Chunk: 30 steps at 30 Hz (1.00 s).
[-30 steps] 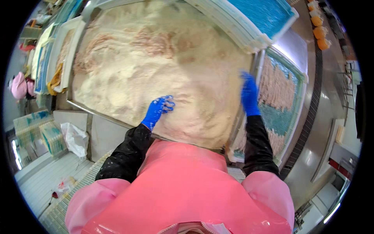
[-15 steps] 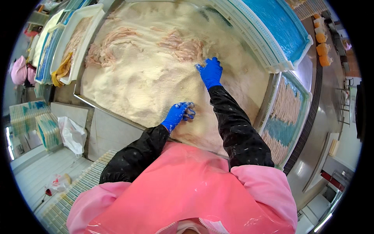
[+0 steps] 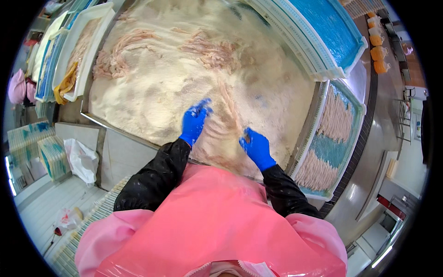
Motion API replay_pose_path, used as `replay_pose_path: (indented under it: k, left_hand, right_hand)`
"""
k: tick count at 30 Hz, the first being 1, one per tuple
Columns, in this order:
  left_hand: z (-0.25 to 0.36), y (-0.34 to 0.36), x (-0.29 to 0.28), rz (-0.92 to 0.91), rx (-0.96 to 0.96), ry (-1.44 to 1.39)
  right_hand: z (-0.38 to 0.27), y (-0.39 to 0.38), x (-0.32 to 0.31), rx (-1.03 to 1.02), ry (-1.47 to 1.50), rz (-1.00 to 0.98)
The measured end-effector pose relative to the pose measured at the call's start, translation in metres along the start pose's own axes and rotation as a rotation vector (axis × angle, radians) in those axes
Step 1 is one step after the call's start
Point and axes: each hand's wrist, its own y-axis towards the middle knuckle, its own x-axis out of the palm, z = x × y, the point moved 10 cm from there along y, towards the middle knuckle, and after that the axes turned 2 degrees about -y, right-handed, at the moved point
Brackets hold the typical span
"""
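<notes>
A wide metal-edged tray (image 3: 110,123) holds a bed of pale, flour-like powder (image 3: 138,108). A long pale pink strip of meat (image 3: 228,102) stretches across it from a pile of raw strips (image 3: 210,50) toward me. My right hand (image 3: 257,148), blue-gloved, is closed in a pinch at the strip's near end. Over the powder, left of the strip, my left hand (image 3: 194,122) has its fingers apart and coated with powder, with nothing seen in them. A second group of strips (image 3: 122,53) lies at the far left of the tray.
On the right, a crate (image 3: 328,138) carries rows of coated strips on blue mesh. Stacked trays with a blue top one (image 3: 330,34) stand beyond it. A white tub (image 3: 85,51) at the left holds more strips, a yellow cloth (image 3: 68,83) over its edge.
My right hand has come back from the far pile toward me, drawing a strip along. My left hand has moved slightly left and away from me, its fingers spreading.
</notes>
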Motion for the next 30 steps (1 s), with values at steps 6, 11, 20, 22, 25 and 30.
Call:
replay_pose_path:
  k: [6,11,20,22,25,30]
  left_hand:
    - [0.044,0.032,-0.006,0.24,0.379,0.416]
    - [-0.025,0.046,0.046,0.216,0.2,-0.185]
    - [-0.061,-0.023,0.08,0.141,-0.296,-0.719]
    - [-0.034,-0.064,0.118,0.133,-0.597,-0.848]
    - [-0.052,-0.062,0.144,-0.175,-0.441,-0.924]
    - [-0.021,-0.048,0.177,-0.204,-0.502,-0.988]
  right_hand:
    - [0.082,0.006,-0.001,-0.046,0.682,0.364]
    - [0.014,0.078,0.023,-0.159,0.801,0.252]
    - [0.071,0.054,0.019,0.076,-0.173,0.323]
    - [0.049,0.033,0.037,0.027,0.022,0.295]
    - [-0.021,0.029,0.045,-0.166,0.206,0.253]
    - [0.028,0.023,0.037,0.056,0.093,0.302]
